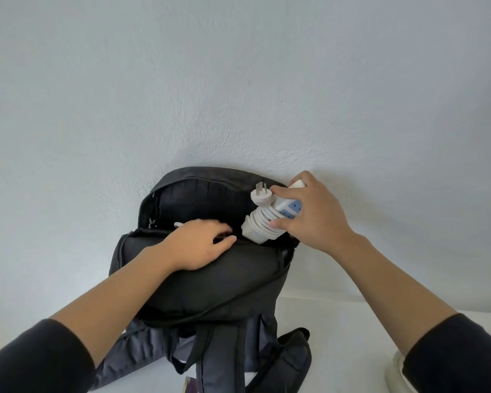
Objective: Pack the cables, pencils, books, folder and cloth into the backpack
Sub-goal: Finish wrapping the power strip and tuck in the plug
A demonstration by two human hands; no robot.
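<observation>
**Item 1: backpack** [210,285]. Black, upright against the wall on a white table [352,336], main zip open, mouth facing up. Straps [224,358] trail toward 6 o'clock.

**Item 2: strip** [291,208]. White power strip with its cable [262,222] wound round the middle. The plug [260,195] sits at the 11 o'clock side, pins up. Long axis runs 1 o'clock to 7 o'clock. The low end is at the mouth's 3 o'clock corner, touching or just inside the rim; which, cannot be told.

**Item 3: right hand** [309,217]. Wrapped over the strip from the 3 o'clock side, thumb and fingers clamped on body and coil. It is the only hand on the strip.

**Item 4: left hand** [199,245]. On the front rim at the mouth's centre, fingers curled over the edge and holding it toward 6 o'clock, so the mouth is kept wide.

**Key relation.** The open space lies at 7 to 8 o'clock from the right fingers, in line with the strip's axis. Judged: an endwise slide down that line would seat it, with the plug the likeliest part to snag on the zip.

**Not legible.**
- Bag interior dark; 1 small white object [177,224] at the left fingertips, unidentified.
- A purple scrap [192,385] at 6 o'clock and a pale round object [394,375] at 4 o'clock, both cut off by the frame.
- Pencils, books, folder and cloth: none in view.
</observation>
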